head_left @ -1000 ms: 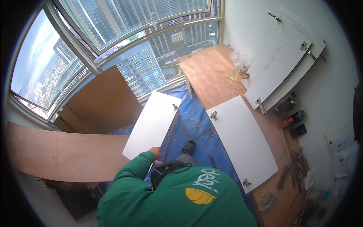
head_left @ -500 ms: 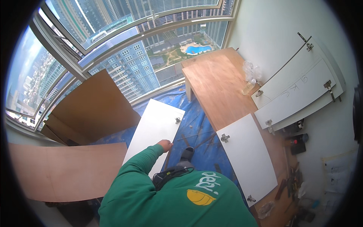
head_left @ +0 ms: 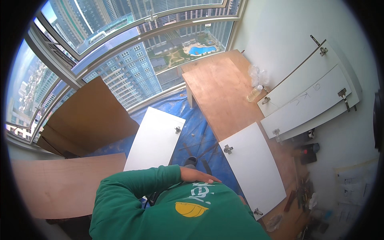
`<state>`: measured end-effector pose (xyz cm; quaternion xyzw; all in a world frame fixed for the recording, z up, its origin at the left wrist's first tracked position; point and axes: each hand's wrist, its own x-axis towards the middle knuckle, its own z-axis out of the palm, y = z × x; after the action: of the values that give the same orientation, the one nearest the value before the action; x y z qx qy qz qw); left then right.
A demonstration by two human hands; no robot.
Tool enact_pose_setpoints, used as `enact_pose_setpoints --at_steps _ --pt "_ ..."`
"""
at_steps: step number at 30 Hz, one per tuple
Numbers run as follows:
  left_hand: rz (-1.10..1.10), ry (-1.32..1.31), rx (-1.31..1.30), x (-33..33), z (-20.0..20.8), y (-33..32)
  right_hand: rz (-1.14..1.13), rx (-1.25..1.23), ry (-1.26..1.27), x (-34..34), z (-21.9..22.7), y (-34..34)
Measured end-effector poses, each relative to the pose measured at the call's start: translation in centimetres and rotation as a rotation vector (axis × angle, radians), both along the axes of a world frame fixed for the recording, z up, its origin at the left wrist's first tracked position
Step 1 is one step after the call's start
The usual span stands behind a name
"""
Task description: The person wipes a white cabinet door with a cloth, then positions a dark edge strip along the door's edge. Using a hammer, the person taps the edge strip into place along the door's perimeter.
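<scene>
Left hand fingers stretched, seemingly empty, over green shirt, lower centre. Right hand barely shows, can't tell its grip. Nearby white door, lower right, overlaps bench; likely stiff, heavyish, slick; best held by long edges, clear of metal hinges.

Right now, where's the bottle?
In the head view, the bottle is right of centre, in the upper half, on the wooden tabletop, just below the crumpled plastic and left of the leaning white panels.
</scene>
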<state>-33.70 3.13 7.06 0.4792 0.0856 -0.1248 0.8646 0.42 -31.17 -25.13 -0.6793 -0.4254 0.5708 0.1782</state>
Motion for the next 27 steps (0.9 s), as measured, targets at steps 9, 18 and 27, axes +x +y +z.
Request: enact_pose_setpoints --at_steps 9,18,27 --pt "0.673 0.235 0.805 -5.1 -0.5 16.2 -0.192 -0.272 -0.07 -0.5 6.0 8.4" --pt "1.242 0.546 1.301 -15.2 -3.6 45.4 -0.404 -0.367 -0.177 -2.4 11.5 17.2" --pt "0.841 1.175 2.101 -18.0 2.2 67.9 -0.551 -0.427 -0.259 -5.1 15.6 19.2"
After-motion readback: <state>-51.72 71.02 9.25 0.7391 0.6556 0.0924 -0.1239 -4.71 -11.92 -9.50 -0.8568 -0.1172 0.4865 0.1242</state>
